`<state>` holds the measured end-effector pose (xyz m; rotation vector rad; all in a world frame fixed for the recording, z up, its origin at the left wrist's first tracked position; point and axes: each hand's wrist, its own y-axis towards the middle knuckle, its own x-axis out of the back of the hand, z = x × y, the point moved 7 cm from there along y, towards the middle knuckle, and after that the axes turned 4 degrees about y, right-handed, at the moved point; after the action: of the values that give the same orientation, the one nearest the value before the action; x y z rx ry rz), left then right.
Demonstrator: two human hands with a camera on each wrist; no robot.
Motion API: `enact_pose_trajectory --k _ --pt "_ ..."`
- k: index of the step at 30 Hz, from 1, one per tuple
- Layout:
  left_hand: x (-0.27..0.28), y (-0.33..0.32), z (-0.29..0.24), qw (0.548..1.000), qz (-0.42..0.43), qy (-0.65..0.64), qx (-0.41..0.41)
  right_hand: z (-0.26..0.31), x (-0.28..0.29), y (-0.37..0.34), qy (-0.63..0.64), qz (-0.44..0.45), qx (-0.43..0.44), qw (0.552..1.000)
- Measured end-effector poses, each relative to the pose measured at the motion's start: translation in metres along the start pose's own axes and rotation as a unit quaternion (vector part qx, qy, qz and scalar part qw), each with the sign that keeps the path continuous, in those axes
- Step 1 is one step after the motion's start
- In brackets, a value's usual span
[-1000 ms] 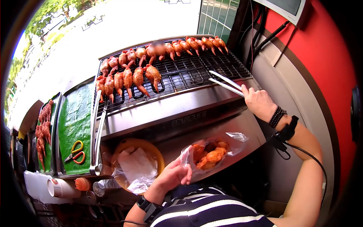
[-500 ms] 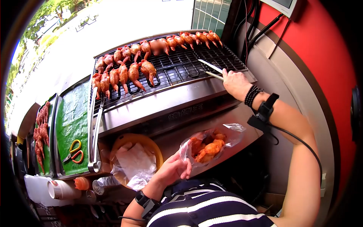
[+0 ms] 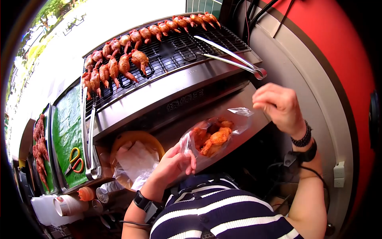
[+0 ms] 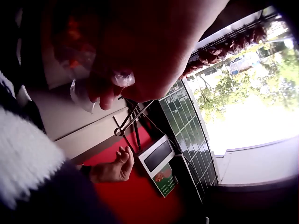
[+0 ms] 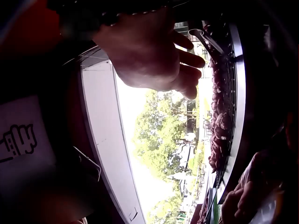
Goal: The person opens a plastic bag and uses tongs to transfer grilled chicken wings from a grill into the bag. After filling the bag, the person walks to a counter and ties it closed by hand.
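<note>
My left hand (image 3: 171,165) holds the edge of a clear plastic bag (image 3: 240,113) between thumb and fingers. Reddish-brown chicken wings (image 3: 217,141) lie inside the bag. In the left wrist view a bit of clear plastic (image 4: 123,78) shows between the fingers. My right hand (image 3: 280,105) hangs in the air, fingers loosely bent and holding nothing. Just beyond it, metal tongs (image 3: 254,70) lie across the grill's front edge, their ring end toward the hand. On the grill (image 3: 179,53) sit two rows of plump browned wings (image 3: 135,36).
A second pair of tongs (image 3: 91,139) leans at the grill's left end, beside a green-lined tray (image 3: 65,127) holding scissors (image 3: 75,159). Nearer me stand a yellow basin (image 3: 158,149) with paper and plastic, and stacked paper cups (image 3: 69,205). A wall (image 3: 318,87) borders the right.
My right hand has let go of the tongs, now lying on the grill edge, and drawn back toward me. My left hand keeps holding the bag. The head view has shifted.
</note>
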<state>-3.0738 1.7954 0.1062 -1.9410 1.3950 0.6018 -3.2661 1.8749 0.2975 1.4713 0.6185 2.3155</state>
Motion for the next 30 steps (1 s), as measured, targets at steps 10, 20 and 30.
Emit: enact_pose_trajectory --k 10,20,30 --pt "-0.010 -0.002 -0.012 0.993 -0.050 0.110 -0.007 -0.106 -0.088 -0.096 0.324 -0.092 -0.339 0.878" --pt "-0.051 0.002 -0.038 0.951 -0.069 0.274 -0.124 -0.064 -0.075 -0.062 0.554 0.013 -0.248 0.795" --pt "-0.073 -0.018 -0.067 0.688 -0.225 0.628 -0.287 -0.049 -0.056 -0.047 0.604 0.078 -0.222 0.761"
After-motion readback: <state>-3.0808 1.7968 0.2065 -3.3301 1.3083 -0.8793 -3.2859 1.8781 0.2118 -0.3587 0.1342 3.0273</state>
